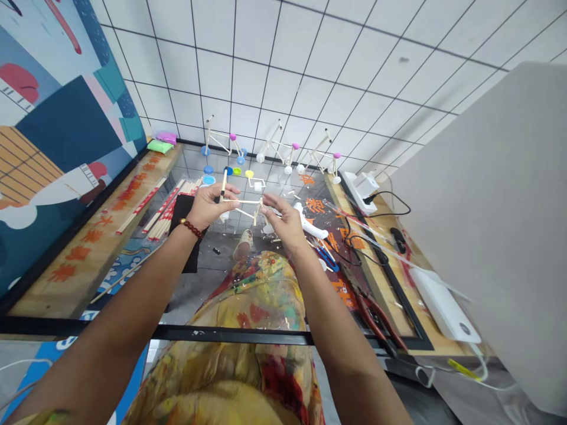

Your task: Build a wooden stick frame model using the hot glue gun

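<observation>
My left hand [208, 203], with a beaded bracelet [192, 228] at its wrist, pinches the left end of a small frame of pale sticks [248, 202] above the glass table. A dark-tipped stick stands up from the frame at my left fingers. My right hand [284, 219] has its thumb and a finger closed on the frame's right end. Just right of that hand lies a white glue gun [311, 224]. Beyond the hands are several coloured caps, among them a yellow cap [249, 174] and a light blue cap [208, 180].
Three similar stick models [225, 141] line the back edge by the tiled wall. Bundled chopsticks [170, 212] and a black cloth [190, 260] lie left. At right are red-handled pliers [376, 316], cables, a white power strip [445, 304] and a plug adapter [361, 184].
</observation>
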Available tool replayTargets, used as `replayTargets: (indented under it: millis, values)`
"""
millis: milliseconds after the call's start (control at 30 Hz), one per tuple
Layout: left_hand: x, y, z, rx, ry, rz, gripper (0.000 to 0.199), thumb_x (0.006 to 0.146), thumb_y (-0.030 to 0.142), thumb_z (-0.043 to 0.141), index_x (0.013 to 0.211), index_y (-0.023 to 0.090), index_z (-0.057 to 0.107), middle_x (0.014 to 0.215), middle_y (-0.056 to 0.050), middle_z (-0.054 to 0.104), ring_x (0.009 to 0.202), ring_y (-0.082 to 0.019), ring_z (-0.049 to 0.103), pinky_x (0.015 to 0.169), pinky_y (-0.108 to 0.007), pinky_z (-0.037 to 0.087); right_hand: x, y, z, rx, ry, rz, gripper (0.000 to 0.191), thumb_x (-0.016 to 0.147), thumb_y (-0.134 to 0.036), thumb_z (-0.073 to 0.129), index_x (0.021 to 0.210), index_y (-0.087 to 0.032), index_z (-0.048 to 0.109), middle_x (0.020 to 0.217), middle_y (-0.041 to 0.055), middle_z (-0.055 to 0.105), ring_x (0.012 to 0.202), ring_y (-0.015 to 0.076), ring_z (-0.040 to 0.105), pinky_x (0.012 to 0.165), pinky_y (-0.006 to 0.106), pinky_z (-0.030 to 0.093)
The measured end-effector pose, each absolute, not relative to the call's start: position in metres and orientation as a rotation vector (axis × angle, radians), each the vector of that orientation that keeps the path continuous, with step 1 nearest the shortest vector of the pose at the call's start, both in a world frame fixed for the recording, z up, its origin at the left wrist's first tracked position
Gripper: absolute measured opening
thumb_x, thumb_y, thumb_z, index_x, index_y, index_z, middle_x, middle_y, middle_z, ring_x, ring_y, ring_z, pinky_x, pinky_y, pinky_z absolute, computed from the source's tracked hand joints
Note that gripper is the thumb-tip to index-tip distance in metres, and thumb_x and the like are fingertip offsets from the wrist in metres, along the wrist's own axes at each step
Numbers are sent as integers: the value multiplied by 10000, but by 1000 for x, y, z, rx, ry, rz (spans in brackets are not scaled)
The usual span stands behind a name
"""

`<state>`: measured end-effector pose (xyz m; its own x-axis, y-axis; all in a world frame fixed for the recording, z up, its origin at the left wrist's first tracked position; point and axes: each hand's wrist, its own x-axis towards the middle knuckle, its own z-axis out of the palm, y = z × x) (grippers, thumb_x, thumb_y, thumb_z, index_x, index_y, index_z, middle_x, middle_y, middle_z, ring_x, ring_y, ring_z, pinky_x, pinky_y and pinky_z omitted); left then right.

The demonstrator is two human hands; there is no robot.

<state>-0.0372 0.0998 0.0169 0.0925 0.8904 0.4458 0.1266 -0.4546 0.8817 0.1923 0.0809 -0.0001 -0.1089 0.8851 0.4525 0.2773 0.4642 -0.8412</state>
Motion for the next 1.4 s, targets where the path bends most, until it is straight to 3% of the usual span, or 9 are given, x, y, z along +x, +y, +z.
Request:
replayTargets:
  millis: [133, 367, 600, 867, 1067, 1400]
  values:
    - [-38, 101, 16, 1682, 1005, 1427, 260, 643, 403, 861, 680, 182, 730, 1013, -95, 765, 947, -264, 704, 870, -427, 543, 193, 82, 2, -1021, -1807, 544, 363, 946, -478, 576, 1166, -239, 739, 1171, 75, 773, 1105, 240, 717, 1019, 415, 540]
    - [-37, 100, 20, 1658, 976, 1449, 307, 610, 441, 884, 674, 186, 726, 979, -89, 765, 954, -268, 703, 899, -443, 531, 192, 78, 7, -1011, -1999, 419, 416, 1011, -427, 453, 1348, -273, 642, 1311, 81, 706, 1208, 256, 644, 1060, 443, 499]
    - [-38, 99, 21, 1636, 982, 1429, 299, 604, 425, 884, 671, 182, 724, 985, -95, 763, 958, -269, 700, 865, -421, 539, 191, 78, 2, -1060, -1918, 589, 510, 923, -407, 616, 1413, -270, 575, 1301, 74, 711, 810, 192, 661, 880, 384, 559]
    - [-40, 101, 18, 1625, 992, 1449, 304, 604, 430, 884, 674, 181, 725, 968, -95, 771, 948, -271, 708, 874, -428, 546, 189, 86, -5, -1013, -1869, 658, 395, 923, -407, 604, 1277, -250, 681, 1098, 53, 730, 807, 175, 651, 845, 358, 547]
    - [-43, 104, 13, 1576, 1025, 1449, 301, 595, 428, 888, 663, 186, 722, 982, -92, 773, 953, -272, 706, 888, -434, 544, 189, 86, -5, -968, -1942, 515, 382, 960, -398, 554, 1298, -256, 664, 1144, 78, 713, 788, 177, 635, 863, 375, 544]
    - [-44, 107, 11, 1514, 1020, 1435, 311, 579, 442, 894, 659, 192, 727, 1029, -101, 761, 1015, -296, 692, 951, -466, 515, 187, 84, -5, -984, -1879, 538, 366, 971, -437, 525, 1247, -266, 695, 1182, 78, 739, 1098, 230, 671, 997, 408, 520]
